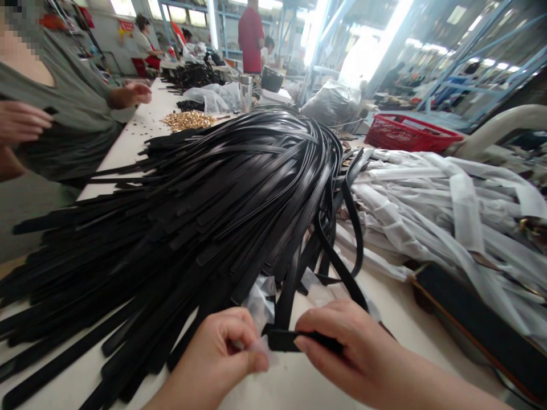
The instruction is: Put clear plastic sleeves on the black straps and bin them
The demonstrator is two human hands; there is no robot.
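Between thumb and fingers, my right hand (342, 347) grips a black strap (282, 340) near its end, which points left. My left hand (224, 347) is closed in a pinch on a piece of clear plastic film (262, 350), right beside the strap's end. Whether the film touches or covers the tip I cannot tell. More clear film (260, 299) lies just beyond my left fingers. A large heap of black straps (265, 171) spreads over the table in front of both hands, its ends fanned toward the left.
White-wrapped straps (410, 210) are piled at the right, with a long dark box-like object (474, 324) before them. Behind stands a red basket (410, 132). Small gold pieces (186, 121) lie beyond the heap. A co-worker in a grey-green top (72, 102) is at the left.
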